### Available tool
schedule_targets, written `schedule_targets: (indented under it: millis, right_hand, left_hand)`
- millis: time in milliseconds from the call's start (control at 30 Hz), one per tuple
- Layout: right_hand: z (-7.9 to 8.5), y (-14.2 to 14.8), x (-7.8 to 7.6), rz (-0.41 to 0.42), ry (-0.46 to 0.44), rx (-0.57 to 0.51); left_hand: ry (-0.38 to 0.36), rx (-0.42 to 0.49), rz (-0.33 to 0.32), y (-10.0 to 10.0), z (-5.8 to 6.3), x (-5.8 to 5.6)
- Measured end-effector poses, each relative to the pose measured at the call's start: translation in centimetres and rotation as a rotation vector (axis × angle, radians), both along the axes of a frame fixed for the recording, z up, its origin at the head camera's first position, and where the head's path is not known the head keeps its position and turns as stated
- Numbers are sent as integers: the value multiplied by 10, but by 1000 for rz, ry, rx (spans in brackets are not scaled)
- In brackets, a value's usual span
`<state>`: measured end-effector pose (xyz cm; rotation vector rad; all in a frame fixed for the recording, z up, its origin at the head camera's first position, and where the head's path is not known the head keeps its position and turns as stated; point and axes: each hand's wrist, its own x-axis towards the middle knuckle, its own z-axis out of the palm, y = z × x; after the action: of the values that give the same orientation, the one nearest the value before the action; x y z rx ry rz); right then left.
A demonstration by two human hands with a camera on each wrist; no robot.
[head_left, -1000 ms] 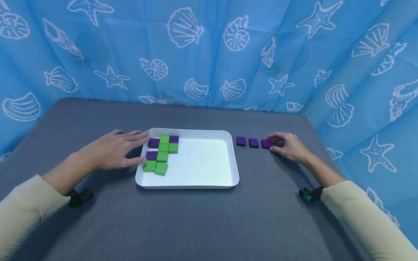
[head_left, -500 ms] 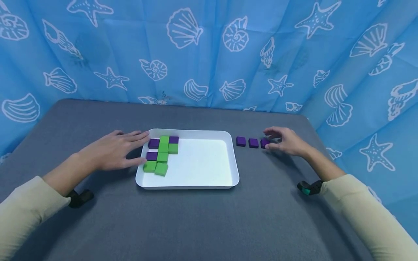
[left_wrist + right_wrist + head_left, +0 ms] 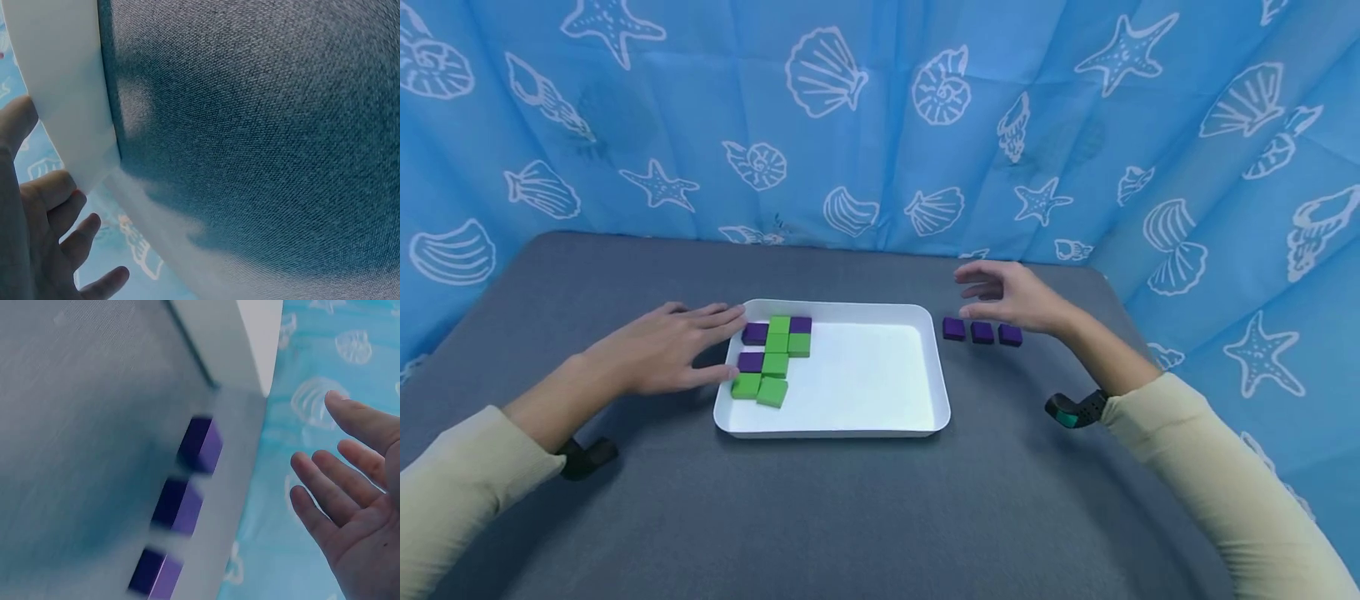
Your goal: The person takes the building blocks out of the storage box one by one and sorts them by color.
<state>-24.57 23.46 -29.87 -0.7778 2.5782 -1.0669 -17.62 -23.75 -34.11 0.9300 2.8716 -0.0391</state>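
My left hand point(image 3: 673, 348) rests with fingertips and thumb on the left rim of a white tray point(image 3: 857, 375), its fingers fairly straight. In the left wrist view, the fingers touch the tray's wall point(image 3: 59, 75). Inside the tray's left part lie several green blocks point(image 3: 776, 365) and a few purple blocks point(image 3: 750, 362), mostly side by side. To the right of the tray, three purple blocks point(image 3: 982, 332) stand in a row on the table. Above that row hovers my right hand point(image 3: 1017, 296), fingers loosely bent and holding nothing; the right wrist view shows it apart from the blocks point(image 3: 177, 506).
A grey cloth-covered table point(image 3: 880, 508) extends around the tray. Behind it and on the right hangs a blue curtain point(image 3: 880, 125) with shell and starfish prints. Dark wrist cameras point(image 3: 1077, 411) sit under both wrists.
My right hand has let go of the rightmost purple block and moved left and up over the row. That block stays on the table. The left hand keeps its place on the tray.
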Motion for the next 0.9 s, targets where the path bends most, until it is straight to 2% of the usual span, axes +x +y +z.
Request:
schedule_targets:
  millis: [167, 333, 500, 667, 900]
  right_hand:
    - [0, -34, -2, 61, -12, 14]
    - [-2, -68, -2, 117, 4, 110]
    - [-10, -97, 1, 192, -20, 172]
    - [-16, -119, 4, 247, -60, 188]
    - [-22, -142, 6, 301, -65, 212]
  left_hand:
    - [0, 2, -3, 0, -2, -1]
    - [0, 12, 1, -1, -3, -1]
    - [6, 23, 0, -2, -4, -1]
    - [7, 27, 0, -2, -4, 0]
    - [13, 22, 2, -2, -4, 0]
